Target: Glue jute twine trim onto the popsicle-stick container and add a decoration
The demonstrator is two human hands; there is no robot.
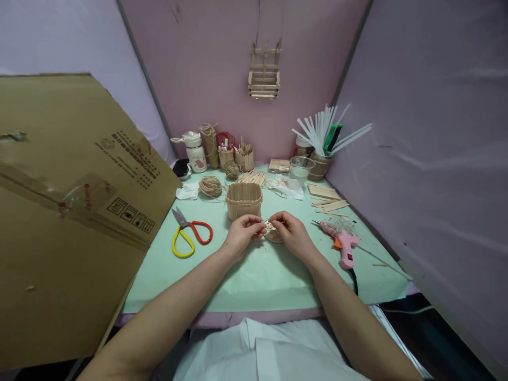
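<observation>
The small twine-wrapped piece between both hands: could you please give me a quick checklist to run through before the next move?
1. Left hand pinching the small piece: ok.
2. Right hand on it too: ok.
3. Piece low over the green mat, apart from the stick basket: ok.
4. Scissors lying left, clear of the hands: ok.
5. Glue gun lying right, untouched: ok.
6. Twine end secured: cannot tell.

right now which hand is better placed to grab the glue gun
Right. The pink glue gun lies on the mat just outside the right hand; the left hand would have to cross over, nearer the scissors.
</observation>
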